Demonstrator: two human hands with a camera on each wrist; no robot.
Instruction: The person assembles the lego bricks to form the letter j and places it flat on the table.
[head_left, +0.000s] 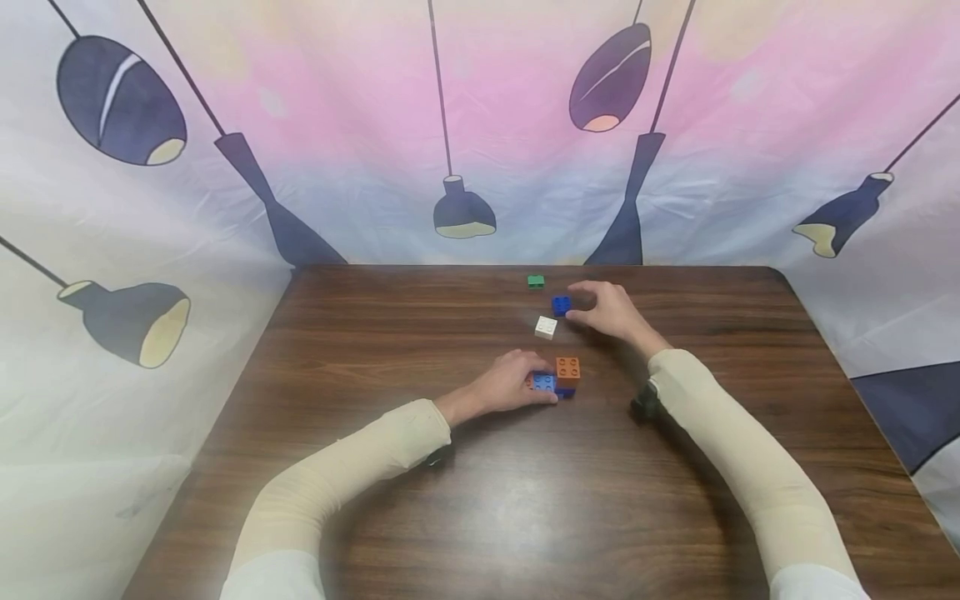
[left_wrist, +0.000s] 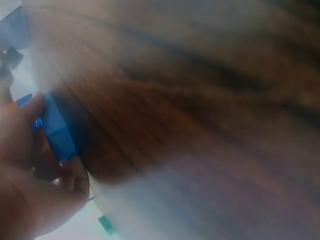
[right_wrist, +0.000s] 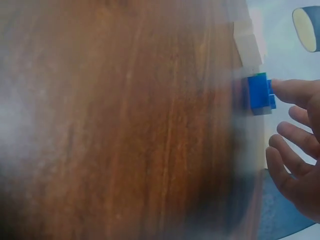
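My left hand [head_left: 510, 383] grips a small cluster of joined toy building bricks, thumb on the near side and fingers on the far side. An orange brick [head_left: 567, 369] stands on top at its right end, beside a light blue brick [head_left: 543, 382]; darker blue shows underneath. In the left wrist view, a blue brick side [left_wrist: 59, 131] lies between thumb and fingers. My right hand [head_left: 611, 312] is at the right of a loose dark blue brick [head_left: 561, 306], fingers spread. The right wrist view has the thumb by that brick's studs; whether it touches, I cannot tell.
A white brick [head_left: 546, 327] lies between the loose blue brick and the cluster. Near the back edge sits a green brick [head_left: 536, 282]. The brown wooden table [head_left: 390, 333] meets a patterned cloth [head_left: 375, 167] behind it and at the sides.
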